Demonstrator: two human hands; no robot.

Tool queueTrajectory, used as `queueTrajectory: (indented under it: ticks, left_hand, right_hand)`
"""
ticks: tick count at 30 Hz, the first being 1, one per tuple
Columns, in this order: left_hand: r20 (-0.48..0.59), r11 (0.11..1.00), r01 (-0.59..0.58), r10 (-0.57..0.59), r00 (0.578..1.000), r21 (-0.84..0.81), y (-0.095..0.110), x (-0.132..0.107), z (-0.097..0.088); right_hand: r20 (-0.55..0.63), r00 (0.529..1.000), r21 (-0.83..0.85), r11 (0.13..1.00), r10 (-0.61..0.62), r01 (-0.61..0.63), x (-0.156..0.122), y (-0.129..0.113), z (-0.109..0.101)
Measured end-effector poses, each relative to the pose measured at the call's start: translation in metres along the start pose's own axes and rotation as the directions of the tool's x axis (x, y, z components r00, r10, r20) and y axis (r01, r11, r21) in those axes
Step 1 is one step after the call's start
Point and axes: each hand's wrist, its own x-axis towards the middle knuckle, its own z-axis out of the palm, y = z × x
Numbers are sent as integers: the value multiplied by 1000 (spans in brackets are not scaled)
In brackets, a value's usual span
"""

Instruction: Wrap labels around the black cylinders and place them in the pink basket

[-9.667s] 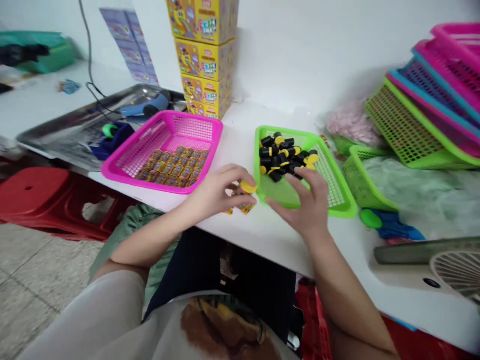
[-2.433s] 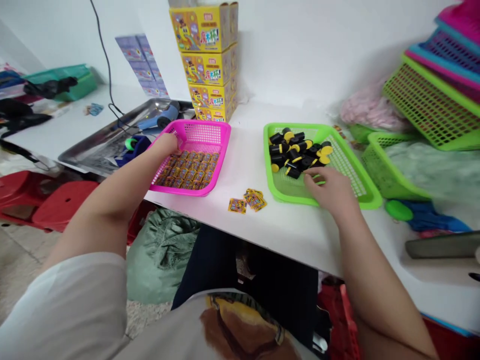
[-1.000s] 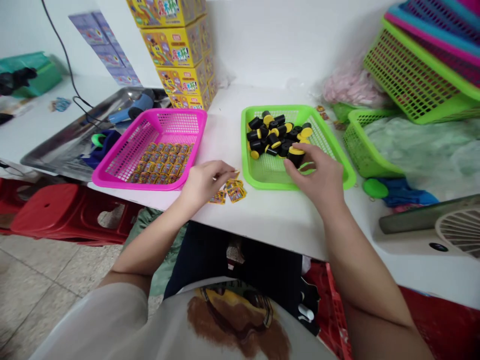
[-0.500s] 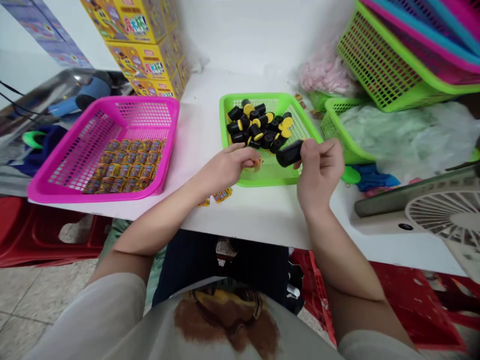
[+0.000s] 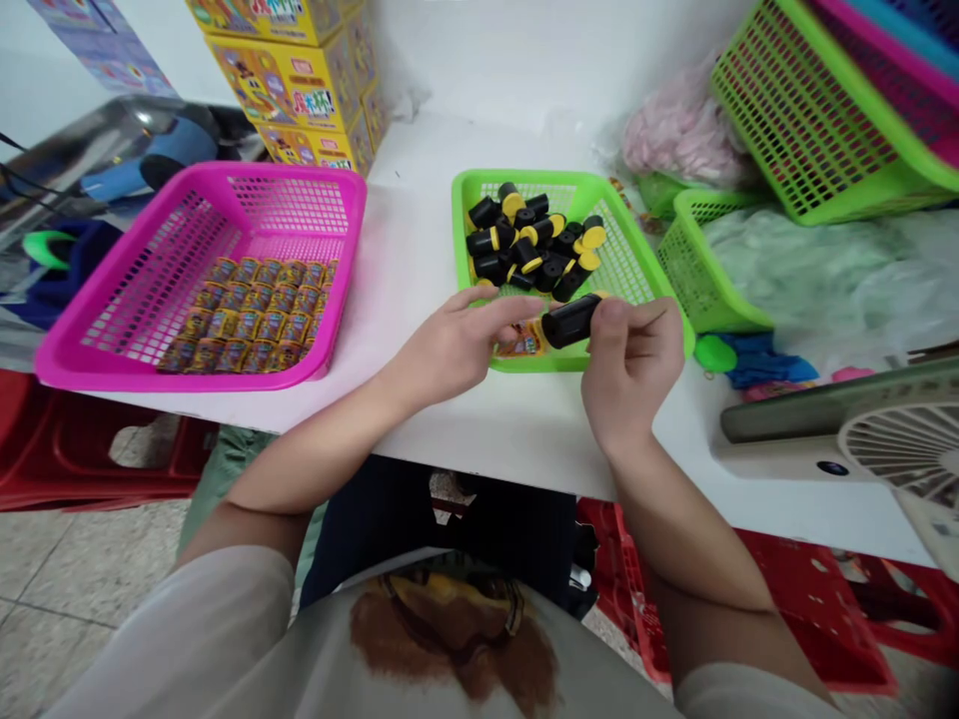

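My right hand (image 5: 633,364) grips a small black cup (image 5: 570,321) with a yellow lid, tilted on its side over the front of the green basket (image 5: 516,365). Close by on its left, my left hand (image 5: 461,345) pinches a printed orange-and-yellow label (image 5: 522,341). The left index finger stretches towards the cup's bottom end; whether it touches cannot be told. Behind both hands, several black cups (image 5: 550,270) with yellow lids lie jumbled in the basket. To the left, a pink basket (image 5: 346,240) holds rows of labelled cups (image 5: 247,325).
Yellow printed boxes (image 5: 292,85) are stacked at the back left. On the right stand a green basket (image 5: 723,290) with plastic bags, tilted stacked baskets (image 5: 809,120) and a fan (image 5: 914,439). Red crates (image 5: 809,609) sit below the white table (image 5: 524,429).
My left hand has come nearer the cup, its index finger now stretched out and the label showing more. Labels on the table near my left wrist no longer show. The view has shifted slightly.
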Motion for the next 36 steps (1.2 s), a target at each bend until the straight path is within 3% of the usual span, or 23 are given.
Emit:
queueTrajectory:
  ticks: [5,13,17,22,28,32,36]
  left_hand:
    - [-83,997,13,-19,996,-82,-2,-4,5]
    - [6,998,-48,48,999,-42,-11,-5,7]
    - [-5,992,-125,125,992,-15,-15,-7,10]
    - [-67,997,-72,71,995,-20,-7,-5,9]
    - [-83,982,-67,53,995,-177,4,-13,1]
    - [-159,988,-69,46,986,-138,4,-18,-1]
    - [-221,982,-152,124,967,-115,-1,-16,1]
  right_hand:
    - [49,999,-33,999,2,-1,-1,1,-1]
    - [-61,998,127,992,6,2,7,-5,2]
    - [34,999,132,991,31,-35,7,0,3]
    - [52,997,85,995,50,-54,4,1,3]
    - [86,984,82,985,-159,152,-1,2,1]
    - [162,896,122,909,-413,398,2,4,-2]
    - [195,853,70,875,-483,480,6,5,-4]
